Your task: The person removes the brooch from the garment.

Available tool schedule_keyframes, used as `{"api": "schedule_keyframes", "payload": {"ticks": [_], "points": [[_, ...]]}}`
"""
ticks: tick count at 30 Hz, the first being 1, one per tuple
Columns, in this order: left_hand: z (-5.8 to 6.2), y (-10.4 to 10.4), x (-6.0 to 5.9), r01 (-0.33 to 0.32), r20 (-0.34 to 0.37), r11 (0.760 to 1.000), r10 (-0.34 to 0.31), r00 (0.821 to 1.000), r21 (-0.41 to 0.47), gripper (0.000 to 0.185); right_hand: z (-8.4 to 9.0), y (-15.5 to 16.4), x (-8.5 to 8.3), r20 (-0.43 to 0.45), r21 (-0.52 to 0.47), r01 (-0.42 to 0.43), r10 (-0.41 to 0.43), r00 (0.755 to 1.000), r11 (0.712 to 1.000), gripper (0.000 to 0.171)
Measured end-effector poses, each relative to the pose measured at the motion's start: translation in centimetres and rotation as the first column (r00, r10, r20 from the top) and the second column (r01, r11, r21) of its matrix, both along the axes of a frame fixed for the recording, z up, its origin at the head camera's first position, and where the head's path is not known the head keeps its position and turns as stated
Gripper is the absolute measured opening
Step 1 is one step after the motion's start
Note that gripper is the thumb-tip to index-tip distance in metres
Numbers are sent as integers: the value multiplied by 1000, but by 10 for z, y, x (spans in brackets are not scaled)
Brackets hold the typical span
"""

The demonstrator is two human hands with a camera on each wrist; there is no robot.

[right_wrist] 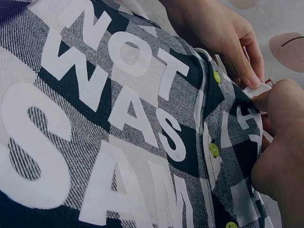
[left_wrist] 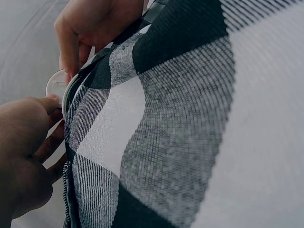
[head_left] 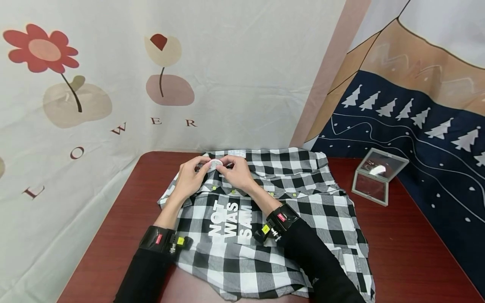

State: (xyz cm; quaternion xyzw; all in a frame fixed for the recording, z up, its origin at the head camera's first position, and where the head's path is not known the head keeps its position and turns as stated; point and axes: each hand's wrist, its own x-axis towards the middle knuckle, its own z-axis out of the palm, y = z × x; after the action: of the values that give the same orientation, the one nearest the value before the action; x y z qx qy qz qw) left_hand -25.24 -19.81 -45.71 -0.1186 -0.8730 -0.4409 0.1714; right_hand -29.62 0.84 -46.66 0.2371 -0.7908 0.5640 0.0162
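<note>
Pinching white round tag (head_left: 216,163) at checked shirt (head_left: 303,198) collar: left hand (head_left: 191,179), right hand (head_left: 236,172).

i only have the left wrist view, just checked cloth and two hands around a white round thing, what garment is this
Observer: A black and white checked shirt lying flat on a dark red table, with white letters reading NOT WAS SAM printed on it.
Operator: where on it are the hands
Observer: At the far end of the shirt, by the collar; the left hand and right hand meet on the small white round piece.
Operator: any buttons
Observer: Yes, small yellow-green buttons run along the placket, clear in the right wrist view.
Operator: anything else on the table
Observer: An open grey-framed folding mirror to the right of the shirt.
</note>
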Motion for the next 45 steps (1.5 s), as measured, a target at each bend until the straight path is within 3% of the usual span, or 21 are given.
{"api": "schedule_keyframes", "payload": {"ticks": [22,45], "points": [[1,0,0,8,-15,1000,-8,1000,14,22,-1,-4,0,1,-35,-1,1,1000,999,11],[2,-1,2,0,-1,1000,0,1000,-16,23,-1,-2,-2,-41,3,-16,16,999,1000,9]]}}
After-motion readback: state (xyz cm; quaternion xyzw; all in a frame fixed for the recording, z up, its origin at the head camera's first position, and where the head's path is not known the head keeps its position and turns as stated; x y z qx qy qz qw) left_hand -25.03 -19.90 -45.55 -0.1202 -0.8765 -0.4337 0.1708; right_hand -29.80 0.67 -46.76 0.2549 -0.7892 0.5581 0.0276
